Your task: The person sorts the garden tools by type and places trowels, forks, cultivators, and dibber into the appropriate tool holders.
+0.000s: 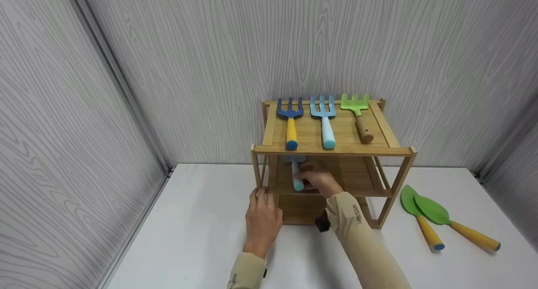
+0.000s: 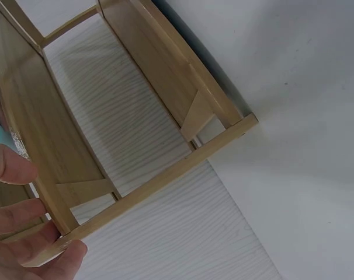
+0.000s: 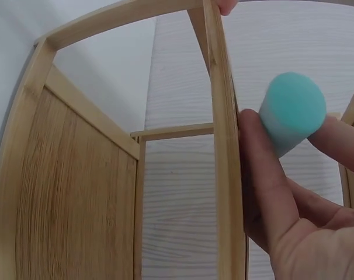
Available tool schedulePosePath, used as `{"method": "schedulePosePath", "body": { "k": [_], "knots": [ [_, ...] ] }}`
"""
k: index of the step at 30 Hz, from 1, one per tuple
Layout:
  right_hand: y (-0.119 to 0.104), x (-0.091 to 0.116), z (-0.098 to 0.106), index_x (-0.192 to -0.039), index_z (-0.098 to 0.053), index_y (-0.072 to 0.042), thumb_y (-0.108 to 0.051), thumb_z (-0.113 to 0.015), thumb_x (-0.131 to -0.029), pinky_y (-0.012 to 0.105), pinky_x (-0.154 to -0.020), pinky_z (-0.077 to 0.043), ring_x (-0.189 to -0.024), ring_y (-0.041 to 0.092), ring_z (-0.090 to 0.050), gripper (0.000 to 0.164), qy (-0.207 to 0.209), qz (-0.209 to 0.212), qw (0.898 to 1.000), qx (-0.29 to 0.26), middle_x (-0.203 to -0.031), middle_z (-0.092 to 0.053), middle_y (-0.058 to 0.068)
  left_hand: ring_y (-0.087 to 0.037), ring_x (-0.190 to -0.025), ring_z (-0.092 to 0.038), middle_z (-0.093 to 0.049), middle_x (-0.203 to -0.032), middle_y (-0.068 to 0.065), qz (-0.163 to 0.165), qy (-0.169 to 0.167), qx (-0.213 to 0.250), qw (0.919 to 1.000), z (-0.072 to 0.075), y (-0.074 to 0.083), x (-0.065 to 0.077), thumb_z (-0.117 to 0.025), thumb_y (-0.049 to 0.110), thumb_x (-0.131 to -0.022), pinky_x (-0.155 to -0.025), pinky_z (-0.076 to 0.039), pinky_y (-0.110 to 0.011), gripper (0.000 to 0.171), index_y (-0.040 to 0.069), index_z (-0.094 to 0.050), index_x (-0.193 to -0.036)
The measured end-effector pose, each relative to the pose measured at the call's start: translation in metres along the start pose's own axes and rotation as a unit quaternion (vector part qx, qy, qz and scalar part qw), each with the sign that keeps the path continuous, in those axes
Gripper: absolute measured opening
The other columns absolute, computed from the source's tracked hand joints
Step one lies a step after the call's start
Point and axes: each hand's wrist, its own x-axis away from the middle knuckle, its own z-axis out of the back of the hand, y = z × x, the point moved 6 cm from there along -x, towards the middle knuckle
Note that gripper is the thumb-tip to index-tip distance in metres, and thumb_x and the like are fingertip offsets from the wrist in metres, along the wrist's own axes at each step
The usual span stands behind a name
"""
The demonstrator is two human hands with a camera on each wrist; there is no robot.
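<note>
A three-level wooden rack [image 1: 334, 151] stands against the back wall. My right hand [image 1: 320, 181] reaches into its middle level and pinches the pale blue handle of a hand fork [image 1: 296, 171], whose tines point to the back. In the right wrist view the turquoise handle end [image 3: 296, 102] sits between thumb and fingers, close to the shelf edge. My left hand [image 1: 263, 217] grips the rack's front left post, with fingers around it in the left wrist view. On the top level lie a blue fork with a yellow handle [image 1: 291, 131], a light blue fork [image 1: 327, 129] and a green fork with a brown handle [image 1: 363, 128].
Two green trowels with yellow handles, one nearer [image 1: 429, 232] and one farther right [image 1: 473, 234], lie overlapping on the white table [image 1: 201, 221] to the right of the rack. Grey wood-grain panels [image 1: 210, 62] enclose the back and sides.
</note>
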Motion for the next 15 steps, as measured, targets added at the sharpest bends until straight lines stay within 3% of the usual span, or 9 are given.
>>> {"method": "schedulePosePath", "body": {
  "k": [7, 15],
  "knots": [
    [-0.0065, -0.0046, -0.0098, -0.131, -0.053, 0.006, -0.010, -0.068, -0.093, 0.047, -0.095, -0.053, -0.108, 0.034, -0.061, 0.044, 0.014, 0.015, 1.000, 0.022, -0.128, -0.056, 0.023, -0.038, -0.115, -0.057, -0.062, -0.119, -0.021, 0.004, -0.005, -0.007, 1.0000, 0.0026, -0.0004, 0.0009, -0.077, 0.008, -0.078, -0.091, -0.056, -0.038, 0.046, -0.010, -0.064, -0.118],
    [-0.0074, -0.0040, -0.0071, -0.129, -0.056, 0.003, -0.015, -0.069, -0.094, 0.045, -0.094, -0.053, -0.106, 0.031, -0.061, 0.042, 0.026, 0.018, 0.998, 0.063, -0.125, -0.058, 0.020, -0.038, -0.115, -0.057, -0.061, -0.120, -0.022, 0.000, -0.015, -0.005, 0.9999, 0.0018, 0.0007, 0.0001, -0.075, 0.009, -0.081, -0.092, -0.055, -0.038, 0.044, -0.010, -0.064, -0.119]
  ]
}}
